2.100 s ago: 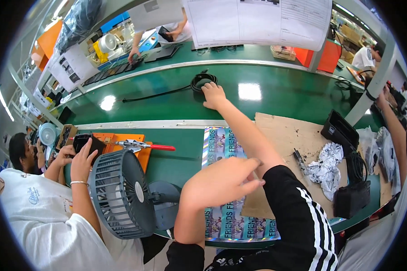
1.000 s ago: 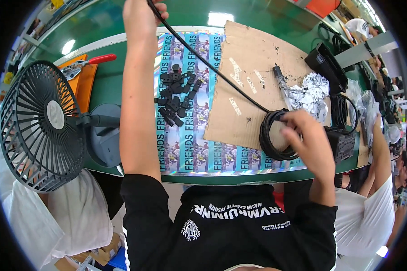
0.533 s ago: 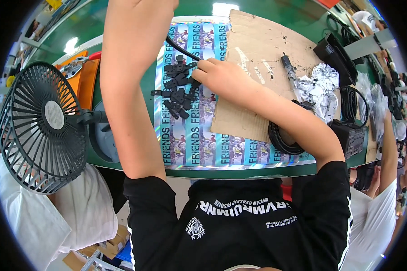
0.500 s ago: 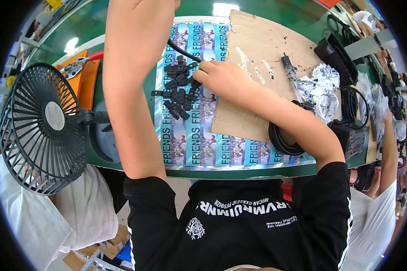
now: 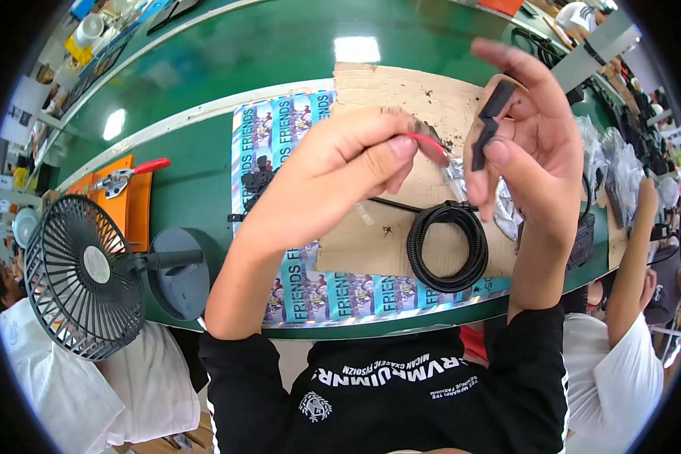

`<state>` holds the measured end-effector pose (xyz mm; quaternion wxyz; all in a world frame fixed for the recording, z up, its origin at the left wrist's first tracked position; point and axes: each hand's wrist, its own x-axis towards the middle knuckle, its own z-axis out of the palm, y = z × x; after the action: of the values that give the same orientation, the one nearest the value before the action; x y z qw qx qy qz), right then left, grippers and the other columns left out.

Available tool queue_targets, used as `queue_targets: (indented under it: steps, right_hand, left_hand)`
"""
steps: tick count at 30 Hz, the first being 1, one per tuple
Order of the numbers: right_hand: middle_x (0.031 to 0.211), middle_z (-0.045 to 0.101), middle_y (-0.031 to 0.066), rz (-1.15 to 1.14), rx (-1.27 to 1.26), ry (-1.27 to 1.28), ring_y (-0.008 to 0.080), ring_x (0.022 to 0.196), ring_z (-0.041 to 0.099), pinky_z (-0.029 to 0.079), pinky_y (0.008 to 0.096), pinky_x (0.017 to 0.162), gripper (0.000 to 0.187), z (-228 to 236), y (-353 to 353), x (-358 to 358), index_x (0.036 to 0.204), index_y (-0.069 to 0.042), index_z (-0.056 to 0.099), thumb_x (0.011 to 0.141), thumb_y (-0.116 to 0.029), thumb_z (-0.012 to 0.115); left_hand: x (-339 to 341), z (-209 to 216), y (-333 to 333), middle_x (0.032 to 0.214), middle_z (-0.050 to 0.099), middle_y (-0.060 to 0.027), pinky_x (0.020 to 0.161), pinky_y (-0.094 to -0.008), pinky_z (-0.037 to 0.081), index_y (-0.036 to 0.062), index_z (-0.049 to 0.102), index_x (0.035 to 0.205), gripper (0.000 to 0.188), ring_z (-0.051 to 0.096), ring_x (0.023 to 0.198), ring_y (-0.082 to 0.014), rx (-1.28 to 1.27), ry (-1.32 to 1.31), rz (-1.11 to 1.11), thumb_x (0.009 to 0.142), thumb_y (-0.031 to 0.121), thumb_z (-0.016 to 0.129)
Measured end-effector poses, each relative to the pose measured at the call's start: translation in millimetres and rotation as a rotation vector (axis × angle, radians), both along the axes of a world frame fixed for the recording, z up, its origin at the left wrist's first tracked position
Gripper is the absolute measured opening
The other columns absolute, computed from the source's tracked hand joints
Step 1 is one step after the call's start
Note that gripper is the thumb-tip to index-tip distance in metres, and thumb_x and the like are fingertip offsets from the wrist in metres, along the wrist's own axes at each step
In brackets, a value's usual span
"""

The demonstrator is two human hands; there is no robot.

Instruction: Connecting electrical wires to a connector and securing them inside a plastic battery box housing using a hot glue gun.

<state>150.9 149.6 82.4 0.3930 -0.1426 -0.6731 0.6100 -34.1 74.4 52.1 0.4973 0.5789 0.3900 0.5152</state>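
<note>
My left hand (image 5: 340, 170) is pinched around a thin, curved red piece (image 5: 429, 144) whose kind I cannot make out. Facing it, my right hand (image 5: 537, 147) holds a black plastic clip (image 5: 487, 130) between thumb and fingers, its index finger raised and blurred. The two hands are apart, above a sheet of cardboard (image 5: 371, 250). Below them lies a coil of black ribbed cable (image 5: 418, 253), with one stretch running left behind my left hand. More black clips (image 5: 257, 179) lie partly hidden behind my left forearm.
A black fan (image 5: 83, 276) stands at the left, near a red-handled toggle clamp (image 5: 117, 183) on an orange board (image 5: 138, 219). Crumpled foil (image 5: 507, 216) lies behind my right wrist. A patterned shiny sheet (image 5: 318, 299) covers the green table (image 5: 242, 60). Other people sit at both sides.
My right hand has left the clip pile, now holding one clip at the right. My left hand has come down from the far edge with the red piece. The cable coil now lies further left.
</note>
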Motion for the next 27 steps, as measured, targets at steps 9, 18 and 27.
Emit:
queue_targets:
  steps: [9, 18, 27]
  right_hand:
    - [0.091, 0.053, 0.0144, 0.062, -0.085, 0.174, 0.0144, 0.052, 0.059, 0.05, 0.0243, 0.048, 0.034, -14, -1, 2, 0.11, 0.003, 0.041, 0.079, 0.011, 0.052]
    - [0.089, 0.053, 0.0126, -0.049, -0.118, 0.109, 0.0139, 0.052, 0.059, 0.049, 0.0233, 0.05, 0.031, -20, 5, 3, 0.108, 0.002, 0.043, 0.08, 0.008, 0.055]
    - [0.091, 0.056, 0.0123, 0.039, -0.312, 0.033, 0.0145, 0.052, 0.06, 0.049, 0.0223, 0.047, 0.023, -17, 5, 2, 0.104, 0.003, 0.049, 0.082, 0.006, 0.057]
  left_hand:
    - [14, 2, -2, 0.061, 0.044, 0.003, 0.05, -0.02, 0.031, -0.0018, 0.061, 0.101, 0.027, 0.039, 0.056, -0.0045, -0.17, 0.028, -0.013, 0.097, 0.02, 0.045]
    - [10, 6, -2, 0.078, 0.059, 0.002, 0.048, -0.0181, 0.031, -0.0023, 0.058, 0.115, 0.031, 0.038, 0.054, -0.0025, -0.195, -0.004, -0.13, 0.097, 0.019, 0.045]
    - [7, 8, -4, 0.075, 0.057, 0.0012, 0.05, -0.0188, 0.033, -0.0008, 0.061, 0.105, 0.024, 0.041, 0.057, -0.0037, -0.186, 0.054, -0.121, 0.096, 0.016, 0.046]
